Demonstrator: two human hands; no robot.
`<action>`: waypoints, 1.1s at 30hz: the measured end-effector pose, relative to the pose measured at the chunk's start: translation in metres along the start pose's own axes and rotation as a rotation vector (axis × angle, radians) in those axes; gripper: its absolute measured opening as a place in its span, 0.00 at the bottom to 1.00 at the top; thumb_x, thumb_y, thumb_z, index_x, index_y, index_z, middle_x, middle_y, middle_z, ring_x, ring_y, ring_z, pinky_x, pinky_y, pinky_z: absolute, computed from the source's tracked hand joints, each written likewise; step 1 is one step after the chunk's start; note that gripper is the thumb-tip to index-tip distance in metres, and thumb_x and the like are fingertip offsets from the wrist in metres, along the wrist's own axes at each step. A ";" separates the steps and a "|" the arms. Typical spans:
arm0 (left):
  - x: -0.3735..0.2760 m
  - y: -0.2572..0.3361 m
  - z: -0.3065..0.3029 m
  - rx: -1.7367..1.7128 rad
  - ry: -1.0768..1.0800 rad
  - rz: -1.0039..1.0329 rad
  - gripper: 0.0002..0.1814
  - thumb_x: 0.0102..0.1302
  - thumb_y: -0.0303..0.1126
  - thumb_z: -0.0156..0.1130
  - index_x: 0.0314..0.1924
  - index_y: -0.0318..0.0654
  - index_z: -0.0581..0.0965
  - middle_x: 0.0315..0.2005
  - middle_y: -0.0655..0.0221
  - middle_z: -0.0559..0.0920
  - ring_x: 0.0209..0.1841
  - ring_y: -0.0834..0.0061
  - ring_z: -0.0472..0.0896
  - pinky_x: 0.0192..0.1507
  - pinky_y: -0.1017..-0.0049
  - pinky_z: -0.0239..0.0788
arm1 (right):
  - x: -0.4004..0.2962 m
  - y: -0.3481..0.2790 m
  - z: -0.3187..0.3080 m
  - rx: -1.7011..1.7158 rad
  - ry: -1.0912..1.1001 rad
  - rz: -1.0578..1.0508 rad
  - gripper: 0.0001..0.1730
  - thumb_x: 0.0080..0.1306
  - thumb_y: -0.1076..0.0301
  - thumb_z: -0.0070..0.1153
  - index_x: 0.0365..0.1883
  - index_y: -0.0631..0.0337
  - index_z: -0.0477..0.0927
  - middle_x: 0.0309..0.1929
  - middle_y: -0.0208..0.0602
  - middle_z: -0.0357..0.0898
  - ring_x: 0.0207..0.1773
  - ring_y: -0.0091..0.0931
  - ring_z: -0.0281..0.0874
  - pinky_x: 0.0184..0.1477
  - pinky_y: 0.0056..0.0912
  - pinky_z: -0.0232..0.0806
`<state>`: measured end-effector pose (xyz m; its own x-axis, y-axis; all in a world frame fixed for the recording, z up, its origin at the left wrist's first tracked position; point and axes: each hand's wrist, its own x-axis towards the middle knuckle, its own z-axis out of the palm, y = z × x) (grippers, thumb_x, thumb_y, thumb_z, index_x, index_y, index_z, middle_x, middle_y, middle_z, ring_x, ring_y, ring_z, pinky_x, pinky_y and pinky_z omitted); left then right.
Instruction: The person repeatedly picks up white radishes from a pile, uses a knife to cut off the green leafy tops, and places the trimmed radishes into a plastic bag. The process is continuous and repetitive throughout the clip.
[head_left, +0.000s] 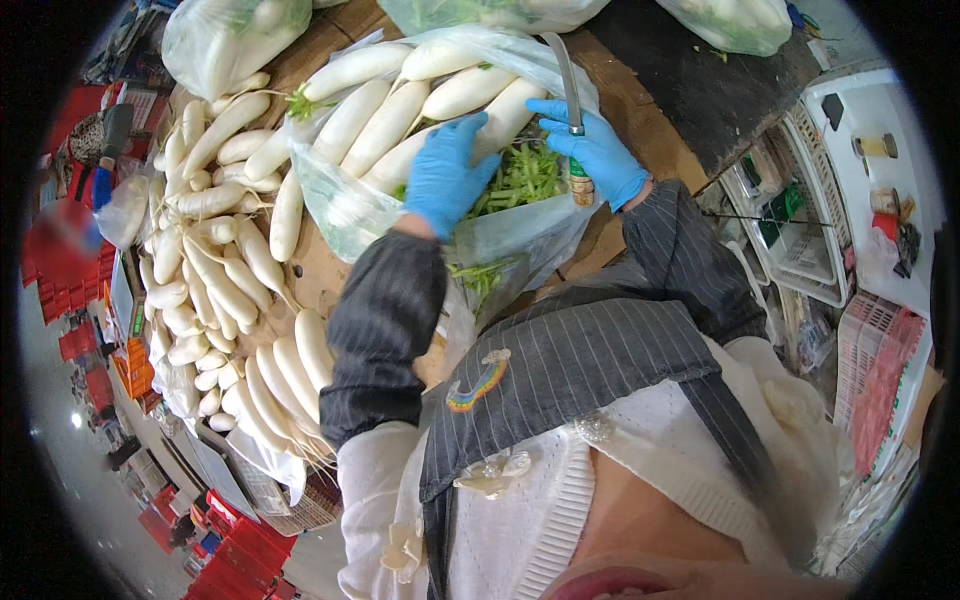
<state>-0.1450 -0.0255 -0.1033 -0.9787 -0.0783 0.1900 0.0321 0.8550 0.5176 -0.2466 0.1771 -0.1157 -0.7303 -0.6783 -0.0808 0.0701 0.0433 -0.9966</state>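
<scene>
My left hand, in a blue glove, rests over white daikon radishes with its thumb spread away from the fingers. Beneath it, a large daikon lies in an open clear plastic bag with several others. My right hand, gloved too, holds a curved-blade knife by its green and tan handle, the blade pointing away from me. Cut green stems fill the near part of the bag between my hands. More green stalks show through the plastic close to my apron.
Many loose daikons are heaped on the wooden table to the left. Filled plastic bags stand along the far side. A dark board lies at the far right, with white plastic crates beside it.
</scene>
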 end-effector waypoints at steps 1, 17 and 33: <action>0.009 0.013 0.013 0.254 0.023 -0.038 0.28 0.55 0.37 0.66 0.56 0.41 0.73 0.44 0.54 0.78 0.46 0.58 0.78 0.48 0.63 0.69 | -0.001 0.002 -0.001 -0.011 0.026 -0.033 0.26 0.61 0.76 0.50 0.60 0.58 0.73 0.53 0.34 0.74 0.52 0.26 0.71 0.57 0.29 0.65; -0.025 0.044 -0.045 -1.005 -0.253 -0.472 0.39 0.58 0.37 0.68 0.65 0.31 0.62 0.56 0.63 0.73 0.56 0.72 0.71 0.58 0.74 0.63 | 0.001 -0.044 0.011 0.273 -0.128 -0.130 0.19 0.67 0.67 0.55 0.57 0.56 0.74 0.46 0.32 0.77 0.48 0.24 0.75 0.42 0.28 0.76; -0.049 0.065 -0.025 -0.926 -0.166 -0.541 0.28 0.52 0.38 0.73 0.50 0.33 0.74 0.41 0.67 0.81 0.41 0.78 0.78 0.45 0.75 0.71 | -0.015 -0.061 -0.003 -1.018 -0.140 -0.585 0.13 0.63 0.62 0.56 0.46 0.41 0.83 0.34 0.34 0.83 0.32 0.32 0.81 0.35 0.33 0.74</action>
<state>-0.0900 0.0212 -0.0576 -0.9223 -0.1988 -0.3314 -0.3388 0.0037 0.9408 -0.2420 0.1865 -0.0533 -0.3866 -0.8607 0.3313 -0.8701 0.2213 -0.4404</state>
